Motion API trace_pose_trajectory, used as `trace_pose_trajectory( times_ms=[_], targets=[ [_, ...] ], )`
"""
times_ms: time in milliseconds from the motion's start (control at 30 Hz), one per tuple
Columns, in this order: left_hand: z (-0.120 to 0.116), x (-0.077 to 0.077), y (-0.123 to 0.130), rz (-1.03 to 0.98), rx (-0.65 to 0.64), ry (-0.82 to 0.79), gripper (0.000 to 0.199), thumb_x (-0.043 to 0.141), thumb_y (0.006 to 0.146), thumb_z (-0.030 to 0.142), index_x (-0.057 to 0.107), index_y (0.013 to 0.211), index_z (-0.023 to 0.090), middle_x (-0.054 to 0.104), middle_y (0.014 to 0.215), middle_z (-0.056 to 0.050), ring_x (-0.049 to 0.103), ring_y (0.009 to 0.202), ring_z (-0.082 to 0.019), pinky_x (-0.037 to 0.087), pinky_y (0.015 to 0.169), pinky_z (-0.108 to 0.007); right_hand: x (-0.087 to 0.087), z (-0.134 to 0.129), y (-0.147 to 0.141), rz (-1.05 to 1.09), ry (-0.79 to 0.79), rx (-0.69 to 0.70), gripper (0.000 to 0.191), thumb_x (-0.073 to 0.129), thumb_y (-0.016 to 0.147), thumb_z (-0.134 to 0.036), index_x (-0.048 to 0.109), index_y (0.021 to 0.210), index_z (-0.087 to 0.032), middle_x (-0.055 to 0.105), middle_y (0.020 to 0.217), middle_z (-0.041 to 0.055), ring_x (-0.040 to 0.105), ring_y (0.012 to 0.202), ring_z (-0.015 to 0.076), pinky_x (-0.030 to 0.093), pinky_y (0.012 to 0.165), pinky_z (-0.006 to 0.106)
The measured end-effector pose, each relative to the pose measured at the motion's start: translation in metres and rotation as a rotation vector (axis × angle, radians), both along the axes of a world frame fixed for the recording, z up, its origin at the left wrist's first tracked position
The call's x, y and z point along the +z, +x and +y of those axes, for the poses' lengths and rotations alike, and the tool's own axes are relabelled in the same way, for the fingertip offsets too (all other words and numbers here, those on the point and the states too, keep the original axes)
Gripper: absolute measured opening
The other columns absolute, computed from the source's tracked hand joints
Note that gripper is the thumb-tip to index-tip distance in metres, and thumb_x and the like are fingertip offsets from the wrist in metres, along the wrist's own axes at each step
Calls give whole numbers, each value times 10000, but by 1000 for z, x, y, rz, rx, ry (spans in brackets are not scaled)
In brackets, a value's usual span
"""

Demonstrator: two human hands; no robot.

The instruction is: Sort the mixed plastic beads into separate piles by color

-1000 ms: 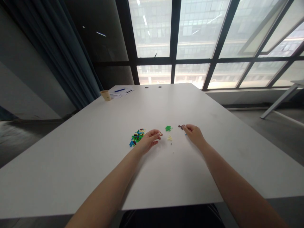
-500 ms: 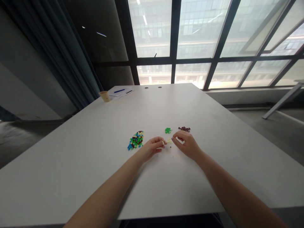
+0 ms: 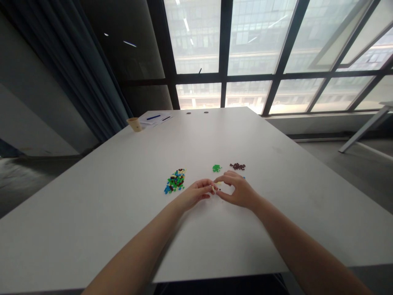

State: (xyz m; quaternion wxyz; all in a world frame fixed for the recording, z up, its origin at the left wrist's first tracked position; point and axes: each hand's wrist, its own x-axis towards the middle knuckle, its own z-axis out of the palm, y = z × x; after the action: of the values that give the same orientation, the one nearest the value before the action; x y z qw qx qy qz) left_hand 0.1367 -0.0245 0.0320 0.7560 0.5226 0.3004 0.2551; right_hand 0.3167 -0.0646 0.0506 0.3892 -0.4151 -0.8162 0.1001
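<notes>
Since the frame of one second ago, the right hand (image 3: pixel 238 190) has left the dark brown pile (image 3: pixel 238 166) and come across to the left hand (image 3: pixel 198 193), now standing nearer than the green pile (image 3: pixel 216 168), which serves as reference below. The left hand is to the left of and nearer than the green pile, its thumb and fingers clamped on a small pale piece (image 3: pixel 213 189); that piece sits at the fingertips, on the near side of the green pile. The right hand's thumb and forefinger are spread, their tips at the pale piece; whether they touch it or pinch anything cannot be told. Pale yellow pieces (image 3: pixel 219 183), partly hidden by the right hand, lie just nearer than the green pile, with a tiny dark piece (image 3: pixel 220 189) nearer again. The dark brown pile lies near the green pile, to its right. A blue piece (image 3: pixel 244 178) shows to the right and nearer, beside the right hand. The mixed-colour pile (image 3: pixel 175 181) lies well to the left of the green pile. Far beyond it to the left, a tan cup (image 3: pixel 135 124) stands on the white table (image 3: pixel 196 143), beside papers (image 3: pixel 158 121) bearing a blue pen (image 3: pixel 153 117).
</notes>
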Motion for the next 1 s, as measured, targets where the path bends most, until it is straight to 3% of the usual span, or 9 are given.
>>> trace_pose_trajectory(
  times_ms=[333, 467, 667, 800, 1000],
  targets=[
    [-1, -6, 1, -3, -28, 9, 183, 642, 685, 322, 605, 799, 184, 560, 810, -5, 502, 708, -78, 360, 630, -185, -6, 0, -6, 1, -22, 70, 48, 547, 739, -175, 589, 744, -197, 516, 634, -11, 459, 645, 114, 363, 630, 233],
    [3, -10, 2, 4, 44, -17, 272, 649, 678, 328, 565, 908, 212, 572, 839, -1, 513, 704, -77, 351, 607, -186, -16, 12, 5, 9, -42, -51, 62, 557, 755, -218, 614, 770, -199, 506, 611, -11, 453, 626, 117, 362, 626, 241],
    [12, -17, 2, 23, 204, -58, 283, 646, 677, 331, 540, 907, 201, 573, 833, -8, 518, 664, -69, 354, 572, -180, -49, 39, 27, -16, -218, -238, 120, 599, 718, -234, 648, 823, -201, 515, 644, -10, 452, 586, 110, 363, 604, 244],
    [14, -17, 1, 20, 234, -55, 282, 649, 672, 316, 542, 905, 199, 572, 827, -7, 521, 662, -64, 356, 564, -175, -64, 48, 29, -48, -298, -281, 140, 600, 709, -240, 662, 830, -208, 504, 632, -14, 461, 592, 111, 357, 597, 241],
    [14, -14, 0, 25, 253, -39, 268, 638, 679, 318, 545, 905, 207, 582, 832, -1, 528, 669, -59, 373, 585, -175, -69, 51, 25, -95, -321, -293, 163, 568, 729, -265, 670, 847, -218, 526, 643, -9, 456, 584, 110, 344, 590, 242]
  ],
)
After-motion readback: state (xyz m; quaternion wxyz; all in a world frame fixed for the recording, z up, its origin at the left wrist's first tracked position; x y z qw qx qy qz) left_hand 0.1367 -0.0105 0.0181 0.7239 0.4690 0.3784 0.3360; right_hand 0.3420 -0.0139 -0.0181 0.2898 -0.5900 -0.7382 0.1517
